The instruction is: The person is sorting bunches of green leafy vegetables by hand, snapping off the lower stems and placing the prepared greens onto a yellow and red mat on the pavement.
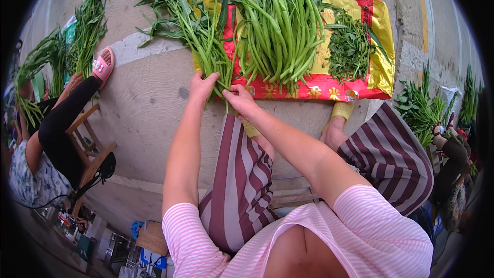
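My left hand (202, 86) is closed around the lower stems of a loose, leafy bunch of water spinach (203, 38), whose leaves spread away from me. Right beside it, my right hand (240, 99) has its fingers closed at the same stems, near their cut ends. A large pile of water spinach (280, 28) with thick green stems lies to the right of my hands, stem ends toward me. Under the greens is a red and yellow plastic sack (378, 80). At its right side sits a small heap of short leafy trimmings (349, 49).
At the left, a person with a pink sandal (103, 67) sits on a wooden chair (87, 141) near more long greens (87, 33). Another person sits at the far right, by further bunches of greens (419, 105). My striped trouser legs are below the sack, on concrete ground (149, 103).
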`<state>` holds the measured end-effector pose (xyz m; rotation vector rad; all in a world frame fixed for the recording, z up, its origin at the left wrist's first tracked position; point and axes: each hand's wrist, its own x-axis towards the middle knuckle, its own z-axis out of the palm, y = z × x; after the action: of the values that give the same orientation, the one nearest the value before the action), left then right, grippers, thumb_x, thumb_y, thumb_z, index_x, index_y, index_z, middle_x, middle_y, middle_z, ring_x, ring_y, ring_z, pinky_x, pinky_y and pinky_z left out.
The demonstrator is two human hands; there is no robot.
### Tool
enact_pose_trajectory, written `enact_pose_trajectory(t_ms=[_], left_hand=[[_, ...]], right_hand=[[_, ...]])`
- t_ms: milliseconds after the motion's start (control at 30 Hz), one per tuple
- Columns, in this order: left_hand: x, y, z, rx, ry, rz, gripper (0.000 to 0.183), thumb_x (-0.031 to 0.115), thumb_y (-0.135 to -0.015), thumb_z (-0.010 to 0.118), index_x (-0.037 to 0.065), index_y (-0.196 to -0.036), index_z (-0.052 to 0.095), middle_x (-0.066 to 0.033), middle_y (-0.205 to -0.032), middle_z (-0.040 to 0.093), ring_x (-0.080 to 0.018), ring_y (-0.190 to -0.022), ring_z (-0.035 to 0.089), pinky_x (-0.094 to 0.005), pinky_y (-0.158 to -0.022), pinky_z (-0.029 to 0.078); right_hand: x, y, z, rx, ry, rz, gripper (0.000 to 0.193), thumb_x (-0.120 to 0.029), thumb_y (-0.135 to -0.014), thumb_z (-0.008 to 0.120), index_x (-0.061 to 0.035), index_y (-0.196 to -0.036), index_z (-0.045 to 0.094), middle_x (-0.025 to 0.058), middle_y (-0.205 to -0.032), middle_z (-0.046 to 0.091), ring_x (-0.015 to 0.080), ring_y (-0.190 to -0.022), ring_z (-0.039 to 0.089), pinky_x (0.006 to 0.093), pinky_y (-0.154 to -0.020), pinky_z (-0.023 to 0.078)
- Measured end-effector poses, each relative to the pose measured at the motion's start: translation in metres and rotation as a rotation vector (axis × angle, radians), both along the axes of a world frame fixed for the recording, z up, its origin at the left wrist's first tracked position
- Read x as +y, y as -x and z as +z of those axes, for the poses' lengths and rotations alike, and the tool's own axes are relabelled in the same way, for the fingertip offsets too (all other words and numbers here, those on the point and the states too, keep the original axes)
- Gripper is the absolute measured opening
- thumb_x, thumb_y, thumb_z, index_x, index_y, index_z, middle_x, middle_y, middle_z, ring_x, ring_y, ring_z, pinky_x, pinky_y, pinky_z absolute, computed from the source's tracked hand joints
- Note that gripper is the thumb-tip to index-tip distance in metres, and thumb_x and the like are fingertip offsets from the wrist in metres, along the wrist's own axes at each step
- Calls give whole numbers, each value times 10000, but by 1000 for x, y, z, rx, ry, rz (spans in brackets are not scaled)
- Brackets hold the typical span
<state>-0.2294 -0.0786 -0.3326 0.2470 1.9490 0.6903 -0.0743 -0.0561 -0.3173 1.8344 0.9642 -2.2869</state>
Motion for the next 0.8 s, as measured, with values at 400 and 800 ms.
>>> enact_pose_trajectory(t_ms=[400, 800], left_hand=[[3, 0, 41, -401, -142, 61, 664, 258, -742, 809, 57, -1294, 500, -83, -1218, 583, -166, -1085, 547, -328, -933, 437], [-30, 27, 55, -394, -162, 300, 245, 97, -814, 670, 11, -1038, 619, -78, -853, 676, -177, -741, 670, -291, -652, 550]], right_hand=[[-7, 19, 40, -84, -764, 676, 378, -171, -826, 618, 75, -1076, 477, 254, -1013, 557, 398, -960, 579, 472, -842, 479], [19, 9, 36, 176, -479, 209, 333, -310, -896, 589, 16, -954, 631, 181, -897, 660, 289, -823, 654, 394, -746, 509]])
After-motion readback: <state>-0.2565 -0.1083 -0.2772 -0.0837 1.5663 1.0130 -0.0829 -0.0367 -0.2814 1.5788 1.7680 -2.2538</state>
